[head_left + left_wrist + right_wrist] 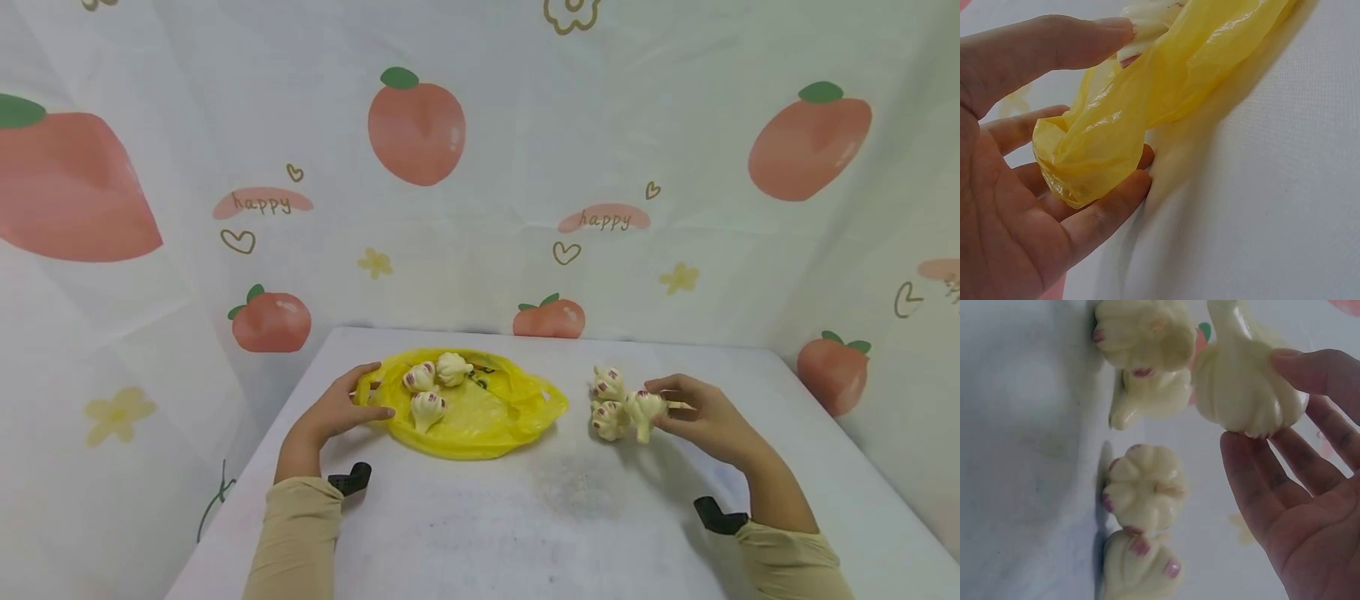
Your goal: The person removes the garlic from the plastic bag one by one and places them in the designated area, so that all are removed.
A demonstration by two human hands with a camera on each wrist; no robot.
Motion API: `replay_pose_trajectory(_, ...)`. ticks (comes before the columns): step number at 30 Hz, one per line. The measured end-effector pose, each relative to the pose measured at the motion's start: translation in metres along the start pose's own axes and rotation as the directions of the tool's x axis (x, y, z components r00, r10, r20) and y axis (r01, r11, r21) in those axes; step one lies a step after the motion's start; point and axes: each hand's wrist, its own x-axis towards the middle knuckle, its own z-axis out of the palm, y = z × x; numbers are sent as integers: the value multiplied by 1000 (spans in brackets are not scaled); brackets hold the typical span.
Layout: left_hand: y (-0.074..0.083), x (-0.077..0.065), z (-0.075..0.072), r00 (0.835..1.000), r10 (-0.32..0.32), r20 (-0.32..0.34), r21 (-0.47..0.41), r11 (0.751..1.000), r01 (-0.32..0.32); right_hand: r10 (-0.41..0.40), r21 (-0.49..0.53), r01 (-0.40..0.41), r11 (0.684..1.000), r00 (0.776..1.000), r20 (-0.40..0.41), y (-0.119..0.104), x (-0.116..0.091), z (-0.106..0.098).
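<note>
Inside a spread yellow plastic bag (480, 429) lie three pale garlic bulbs (428, 408) with purple marks. My left hand (341, 408) is at the bag's left edge, thumb and fingers spread apart around a gathered yellow end (1094, 140); fingertips touch its underside, while the thumb stands off it. On the right, my right hand (701, 417) pinches a garlic bulb (1241, 387) between thumb and fingertips, raised off the table. Close to it stand several other bulbs, among them one with a purple-tipped top (1146, 487) and one at the back (607, 383).
The white table (450, 533) has a greyish smudge (577, 487) right of the bag. Black wrist mounts (720, 515) jut out near both sleeves. A white curtain (480, 275) printed with fruit hangs behind and at the sides.
</note>
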Motion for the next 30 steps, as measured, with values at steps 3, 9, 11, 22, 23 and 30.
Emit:
replay_pose_trajectory(3, 1, 0, 0, 1000, 4, 1, 1, 1000, -4, 7, 20, -8, 1000, 1000, 10, 3, -2, -2)
replay_pose_trajectory(9, 2, -1, 0, 1000, 8, 4, 2, 1000, -8, 48, 9, -49, 999, 999, 21, 7, -5, -3)
replay_pose_trajectory(11, 1, -1, -1, 1000, 8, 5, 2, 1000, -8, 62, -6, -61, 998, 998, 26, 9, -5, -3)
replay_pose_trajectory(22, 1, -2, 0, 1000, 1, 3, -1, 1000, -1, 80, -28, -79, 997, 995, 65, 22, -5, -3)
replay_pose_trajectory(23, 1, -2, 0, 1000, 1, 3, -1, 1000, -1, 76, -29, -74, 997, 995, 63, 23, -5, -3)
replay_pose_trajectory(30, 2, -1, 0, 1000, 9, 1, 1, 1000, -9, 37, -27, -35, 999, 997, 63, 29, -6, 0)
